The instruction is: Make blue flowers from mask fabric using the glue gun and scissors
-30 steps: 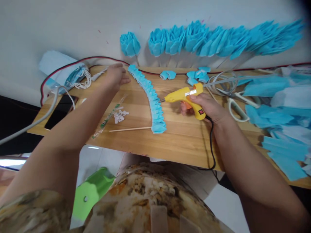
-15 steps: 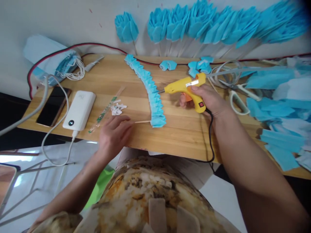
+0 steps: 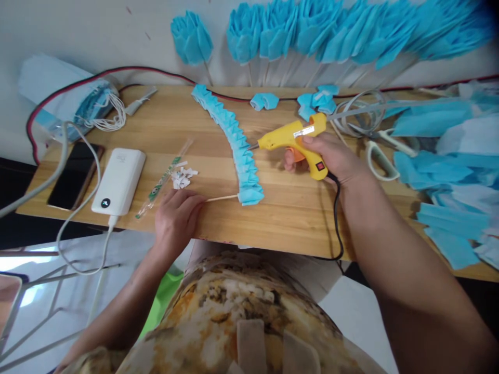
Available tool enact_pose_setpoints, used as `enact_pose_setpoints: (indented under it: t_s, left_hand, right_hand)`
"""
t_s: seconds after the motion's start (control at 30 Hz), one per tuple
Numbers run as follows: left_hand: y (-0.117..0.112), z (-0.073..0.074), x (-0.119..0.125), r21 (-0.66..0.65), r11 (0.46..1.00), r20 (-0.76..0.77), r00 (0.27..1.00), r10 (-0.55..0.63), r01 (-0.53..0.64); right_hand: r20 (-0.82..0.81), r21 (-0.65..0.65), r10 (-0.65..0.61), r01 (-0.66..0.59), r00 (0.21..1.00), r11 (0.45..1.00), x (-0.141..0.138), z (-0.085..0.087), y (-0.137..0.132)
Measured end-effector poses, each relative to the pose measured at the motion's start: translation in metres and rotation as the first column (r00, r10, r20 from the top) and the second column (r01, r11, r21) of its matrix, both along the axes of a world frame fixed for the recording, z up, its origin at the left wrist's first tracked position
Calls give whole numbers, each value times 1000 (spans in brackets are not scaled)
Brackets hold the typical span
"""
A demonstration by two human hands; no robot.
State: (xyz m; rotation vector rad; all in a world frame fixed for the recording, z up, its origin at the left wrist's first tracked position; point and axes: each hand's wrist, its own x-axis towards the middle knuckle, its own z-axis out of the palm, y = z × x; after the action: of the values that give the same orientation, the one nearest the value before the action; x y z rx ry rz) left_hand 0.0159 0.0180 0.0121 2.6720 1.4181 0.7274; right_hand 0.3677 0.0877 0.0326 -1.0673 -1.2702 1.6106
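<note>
Gently, I'd steady the nozzle (image 3: 253, 146) at the pleated strip (image 3: 246, 171): right hand (image 3: 331, 156), fingers wrapped round the glue gun (image 3: 283, 136); left hand (image 3: 175, 215) seemingly pinching the stick (image 3: 223, 198).

A pale wall (image 3: 97, 31) stands behind 1 wooden table (image 3: 304, 223); bright light (image 3: 28, 296) glints off the pale floor (image 3: 132, 249).

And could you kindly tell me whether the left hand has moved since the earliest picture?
Yes: judged against the table, the left hand has come from the far edge to the near edge, by the wooden stick.
</note>
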Motion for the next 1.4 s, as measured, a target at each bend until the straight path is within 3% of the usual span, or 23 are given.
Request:
enact_pose_setpoints:
  t_s: [0.33, 0.53, 0.7, 0.87, 1.07, 1.4]
  left_hand:
    - [-8, 2, -8, -62, 993, 33, 995, -99, 100]
    - [-9, 0, -13, -93, 992, 54, 996, -77, 81]
    - [-7, -2, -14, -93, 991, 99, 992, -85, 94]
    - [-5, -3, -13, -42, 990, 121, 984, -128, 134]
    - [-5, -4, -11, 13, 992, 95, 987, -127, 126]
    - [-5, -1, -14, -37, 982, 115, 977, -179, 184]
  right_hand:
    - [-32, 1, 7, -7, 999, 1000, 0, -1, 1]
    - [6, 32, 11, -11, 1000, 999, 0, -1, 0]
    - [109, -5, 6, -5, 994, 1000, 0, 3, 0]
    - [55, 61, 11, -15, 998, 998, -1, 2, 1]
    - [29, 33, 5, -6, 1000, 999, -5, 4, 0]
    - [23, 95, 33, -35, 999, 995, 2, -5, 2]
